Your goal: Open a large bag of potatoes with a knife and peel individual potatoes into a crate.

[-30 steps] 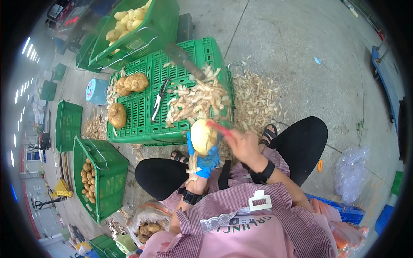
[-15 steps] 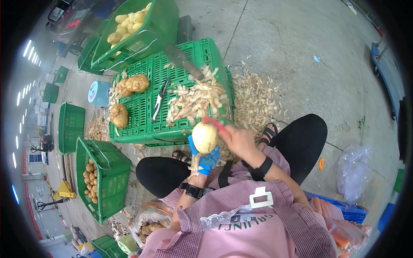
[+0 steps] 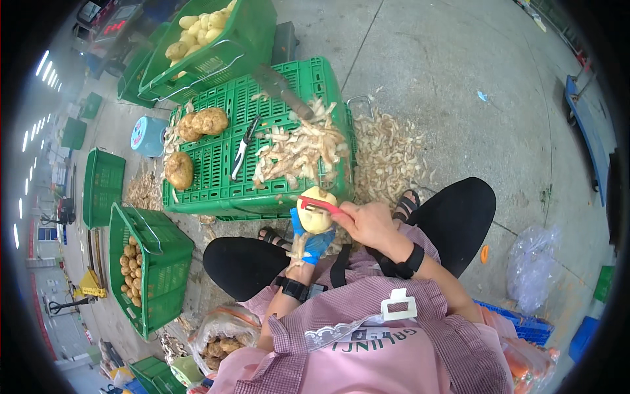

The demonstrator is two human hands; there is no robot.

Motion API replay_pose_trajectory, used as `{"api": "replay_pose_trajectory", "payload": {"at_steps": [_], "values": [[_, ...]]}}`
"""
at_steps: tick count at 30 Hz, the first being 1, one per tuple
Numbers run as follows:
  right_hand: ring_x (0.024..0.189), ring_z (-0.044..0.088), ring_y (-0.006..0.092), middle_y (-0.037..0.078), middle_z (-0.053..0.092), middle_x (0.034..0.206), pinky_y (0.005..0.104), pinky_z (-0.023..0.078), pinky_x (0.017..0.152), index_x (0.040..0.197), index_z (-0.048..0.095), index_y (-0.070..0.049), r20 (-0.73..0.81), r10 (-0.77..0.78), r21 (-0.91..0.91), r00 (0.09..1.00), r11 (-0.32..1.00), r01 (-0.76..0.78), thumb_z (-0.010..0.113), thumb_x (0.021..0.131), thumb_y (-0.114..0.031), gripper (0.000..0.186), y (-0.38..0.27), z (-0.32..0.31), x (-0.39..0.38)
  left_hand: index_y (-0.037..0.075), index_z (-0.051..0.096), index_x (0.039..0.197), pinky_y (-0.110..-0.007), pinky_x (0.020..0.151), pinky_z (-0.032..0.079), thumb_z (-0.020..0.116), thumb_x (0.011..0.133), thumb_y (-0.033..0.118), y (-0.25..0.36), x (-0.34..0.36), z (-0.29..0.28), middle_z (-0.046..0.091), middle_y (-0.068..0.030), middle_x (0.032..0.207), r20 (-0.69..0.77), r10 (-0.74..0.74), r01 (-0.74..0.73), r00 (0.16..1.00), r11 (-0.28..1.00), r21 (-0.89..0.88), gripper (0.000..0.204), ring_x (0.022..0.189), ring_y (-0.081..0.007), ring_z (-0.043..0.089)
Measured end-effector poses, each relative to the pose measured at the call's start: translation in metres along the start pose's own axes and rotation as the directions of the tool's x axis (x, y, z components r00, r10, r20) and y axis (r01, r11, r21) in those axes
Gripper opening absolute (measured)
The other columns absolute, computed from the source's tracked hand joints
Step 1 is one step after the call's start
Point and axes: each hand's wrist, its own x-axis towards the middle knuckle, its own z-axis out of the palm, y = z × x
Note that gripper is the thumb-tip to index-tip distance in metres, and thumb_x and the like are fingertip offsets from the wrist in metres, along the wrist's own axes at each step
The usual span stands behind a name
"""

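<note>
My left hand (image 3: 315, 245), in a blue glove with bits of peel stuck at the wrist, grips a pale peeled potato (image 3: 317, 218) from below. My bare right hand (image 3: 369, 223) is closed round the handle of a red peeler (image 3: 326, 206), whose head lies across the potato's upper face. Just beyond, an upturned green crate (image 3: 223, 161) carries a heap of peelings (image 3: 298, 151). Several unpeeled potatoes (image 3: 179, 171), a black-and-white peeler (image 3: 242, 152) and a wide-bladed knife (image 3: 281, 90) also lie on that crate.
A green crate of peeled potatoes (image 3: 205, 29) stands at the far left. Another crate (image 3: 161, 269) with unpeeled potatoes is at left, near a bag of potatoes (image 3: 223, 341). Peelings (image 3: 387, 157) litter the floor. A blue trolley (image 3: 586, 131) and clear plastic bag (image 3: 535, 269) are right.
The red peeler has moved from the potato's far top edge down across its near face. The potato has tilted slightly and shifted a little right and nearer to me.
</note>
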Motion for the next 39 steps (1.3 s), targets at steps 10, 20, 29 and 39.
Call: {"api": "replay_pose_trajectory", "payload": {"at_steps": [10, 20, 29, 39], "values": [[0.054, 0.053, 0.0301, 0.015, 0.052, 0.055, 0.038, 0.038, 0.046, 0.078, 0.057, -0.011, 0.004, 0.361, 0.283, 0.933, 0.894, -0.347, 0.045, 0.079, -0.036, 0.028, 0.024, -0.009, 0.011, 0.008, 0.043, 0.111, -0.046, 0.08, 0.041, 0.044, 0.073, 0.056, 0.004, -0.025, -0.019, 0.048, -0.0136, 0.109, -0.273, -0.269, 0.231, 0.923, 0.959, -0.164, 0.061, 0.095, -0.0316, 0.049], [0.058, 0.053, 0.0332, 0.016, 0.054, 0.06, 0.0393, 0.04, 0.048, 0.082, 0.057, -0.01, 0.116, 0.215, 0.282, 0.97, 0.929, -0.24, 0.043, 0.08, -0.036, 0.029, 0.023, -0.007, 0.002, 0.005, 0.047, 0.106, -0.045, 0.067, 0.047, 0.045, 0.071, 0.057, 0.015, -0.021, 0.043, 0.053, -0.0159, 0.098, -0.006, -0.175, 0.157, 0.985, 0.896, -0.415, 0.063, 0.082, -0.0346, 0.053], [0.042, 0.044, 0.0158, 0.006, 0.047, 0.05, 0.0291, 0.033, 0.04, 0.073, 0.053, -0.002, -0.016, 0.457, 0.515, 0.889, 0.766, -0.385, 0.044, 0.083, -0.027, 0.028, 0.085, -0.007, -0.024, 0.014, 0.029, 0.12, -0.036, 0.089, 0.034, 0.046, 0.077, 0.016, 0.108, 0.033, 0.18, 0.038, -0.0107, 0.118, 0.17, 0.255, -0.273, 0.952, 0.958, 0.091, 0.046, 0.104, -0.0243, 0.042], [0.046, 0.041, 0.0068, 0.0, 0.045, 0.051, 0.023, 0.031, 0.042, 0.071, 0.053, -0.002, 0.149, 0.496, 0.417, 0.855, 0.753, -0.51, 0.046, 0.082, -0.025, 0.027, 0.094, -0.003, -0.039, 0.007, 0.039, 0.115, -0.033, 0.088, 0.034, 0.052, 0.075, 0.036, 0.133, 0.093, 0.202, 0.044, -0.0114, 0.113, 0.217, 0.206, -0.24, 0.954, 0.098, 0.966, 0.051, 0.102, -0.0238, 0.044]]}}
